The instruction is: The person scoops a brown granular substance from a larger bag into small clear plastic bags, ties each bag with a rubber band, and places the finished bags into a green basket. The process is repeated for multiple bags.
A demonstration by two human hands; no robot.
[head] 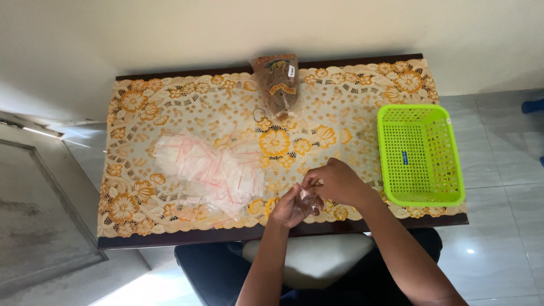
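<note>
Pile of clear zip bags (207,170) lies left. Left hand (290,207) and right hand (335,181) both pinch one small clear bag (309,196) at the table's near edge; advise spreading its mouth evenly. Green basket (420,154) right.

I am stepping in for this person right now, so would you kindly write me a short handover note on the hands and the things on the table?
Left hand: at the table's near edge, cupped under a small clear bag, holding it.
Right hand: pinching the top of the same bag; both hands are together on it.
Pile of clear bags with red strips: left of the hands on the floral cloth.
Large bag of brown contents: at the far edge, centre, lying down.
Green basket: right end of the table, seemingly empty.
Done: no finished bags can be seen in the basket.
Left: the pile looks untouched apart from the one bag in hand.
</note>
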